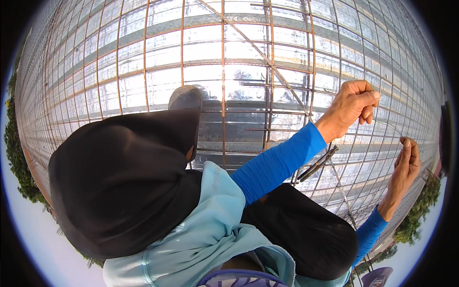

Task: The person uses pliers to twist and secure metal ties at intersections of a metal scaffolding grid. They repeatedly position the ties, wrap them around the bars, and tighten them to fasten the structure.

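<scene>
My left hand (348, 109) is closed in a pinch above the steel mesh, thumb pressed against the fingers. Further right, my right hand (407, 160) also pinches with thumb and fingertips. A thin wire (393, 126) shows faintly between the two hands and seems to be held at both ends. Beneath them spreads a grid of rusty reinforcing bars (223, 88) over shiny metal decking (205, 74). A pair of dark-handled pincers (318, 164) lies on the bars beside my left forearm.
A diagonal bar (258, 49) crosses the grid. My shoe (186, 99) stands on the decking, with my bent knees in black trousers close to the arms. Trees (26, 165) line the left edge, and more foliage (420, 210) shows at right. A purple object (377, 276) sits at lower right.
</scene>
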`<state>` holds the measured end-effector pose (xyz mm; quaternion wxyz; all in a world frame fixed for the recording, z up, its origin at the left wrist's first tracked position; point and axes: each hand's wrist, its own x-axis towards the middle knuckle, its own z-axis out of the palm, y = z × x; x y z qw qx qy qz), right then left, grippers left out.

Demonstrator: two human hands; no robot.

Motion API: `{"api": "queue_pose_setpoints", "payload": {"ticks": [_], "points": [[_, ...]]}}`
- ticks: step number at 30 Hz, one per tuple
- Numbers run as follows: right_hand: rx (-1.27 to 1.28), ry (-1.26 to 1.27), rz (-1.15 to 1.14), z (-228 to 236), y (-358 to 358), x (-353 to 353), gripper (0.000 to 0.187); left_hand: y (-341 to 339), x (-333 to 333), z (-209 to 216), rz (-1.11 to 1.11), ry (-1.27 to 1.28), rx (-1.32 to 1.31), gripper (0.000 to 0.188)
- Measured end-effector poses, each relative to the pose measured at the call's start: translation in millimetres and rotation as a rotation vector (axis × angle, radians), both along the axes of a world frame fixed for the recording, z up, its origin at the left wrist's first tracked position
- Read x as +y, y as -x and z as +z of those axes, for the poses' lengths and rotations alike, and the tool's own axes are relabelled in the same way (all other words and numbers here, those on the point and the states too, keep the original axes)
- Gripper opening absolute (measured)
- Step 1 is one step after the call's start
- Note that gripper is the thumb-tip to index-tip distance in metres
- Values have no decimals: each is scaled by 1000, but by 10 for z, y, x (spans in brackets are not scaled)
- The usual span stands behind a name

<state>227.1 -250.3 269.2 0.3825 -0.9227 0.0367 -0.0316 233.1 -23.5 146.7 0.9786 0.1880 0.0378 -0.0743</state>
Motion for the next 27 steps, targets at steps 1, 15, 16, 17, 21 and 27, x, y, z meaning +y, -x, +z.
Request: {"api": "queue_pose_setpoints", "payload": {"ticks": [1, 15, 16, 17, 21, 27], "points": [[-37, 41, 41, 120, -109, 128, 25, -97, 96, 72, 67, -34, -25, 26], [49, 1004, 127, 1353, -482, 1660, 20, -298, 779, 591, 109, -220, -305, 23], [59, 1011, 141, 1375, -492, 1743, 19, -296, 831, 579, 95, -202, -333, 23], [69, 1016, 155, 1392, -502, 1801, 18, -296, 877, 564, 67, -153, -315, 24], [55, 1030, 372, 1310, -505, 2044, 13, -342, 1229, 514, 23, -283, -215, 28], [250, 1050, 512, 1195, -63, 2182, 4, -233, 1111, 340, 83, -272, 13, 28]]}}
